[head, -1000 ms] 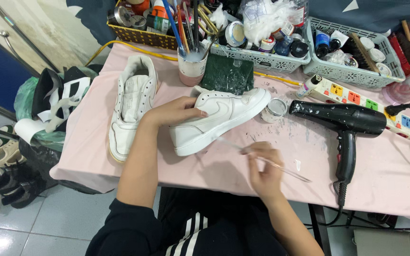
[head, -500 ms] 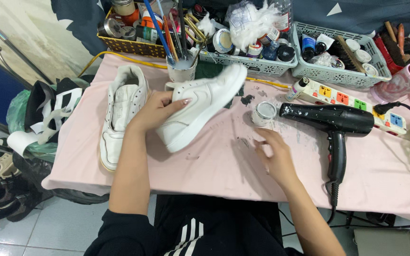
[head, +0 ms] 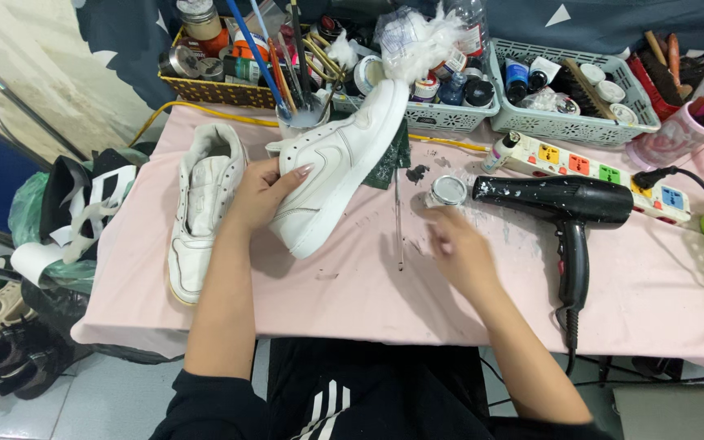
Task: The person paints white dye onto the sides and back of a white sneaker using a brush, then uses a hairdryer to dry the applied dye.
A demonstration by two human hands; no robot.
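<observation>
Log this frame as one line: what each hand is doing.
left hand: holds white sneaker tilted | right hand: empty, blurred, near small jar | thin brush: lying on pink cloth

Smooth white leather-like sneaker [head: 332, 167], faintly glossy. Scuffed, creased twin shoe [head: 201, 208] near the bench's left edge. Matt pink cloth [head: 352, 285] over the bench, paint-speckled. Matt black plastic hairdryer [head: 568, 212]. Shiny metal-lidded small jar [head: 447, 191]. Perforated plastic baskets [head: 572, 124] along the far edge.
</observation>
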